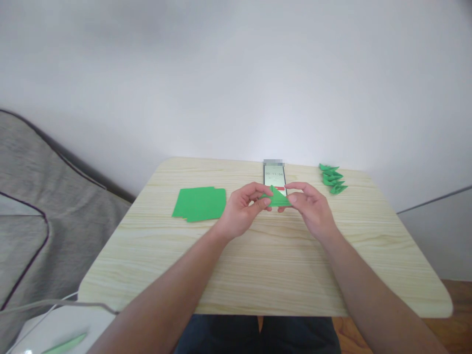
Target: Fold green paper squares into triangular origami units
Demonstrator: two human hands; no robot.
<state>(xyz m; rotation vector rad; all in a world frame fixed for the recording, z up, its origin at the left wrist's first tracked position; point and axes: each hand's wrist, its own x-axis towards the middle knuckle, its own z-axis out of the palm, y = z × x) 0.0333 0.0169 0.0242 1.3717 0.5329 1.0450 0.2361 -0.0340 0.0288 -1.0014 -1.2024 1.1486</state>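
Observation:
A folded piece of green paper [279,199], roughly triangular with a raised point, is held between both hands above the middle of the table. My left hand [243,206] pinches its left end between thumb and fingers. At the right end, my right hand [309,206] grips it with the thumb on the near side and the index finger stretched out behind. Fingers cover both ends of the paper. Just beyond it lies a phone [274,173] showing a running-time display, its lower part hidden by the paper and hands.
A stack of flat green paper sheets [201,204] lies left of my hands on the pale wooden table [273,275]. Several folded green paper pieces [332,178] stand in a row at the back right. A wall rises behind; a grey cushioned seat [73,211] is at the left.

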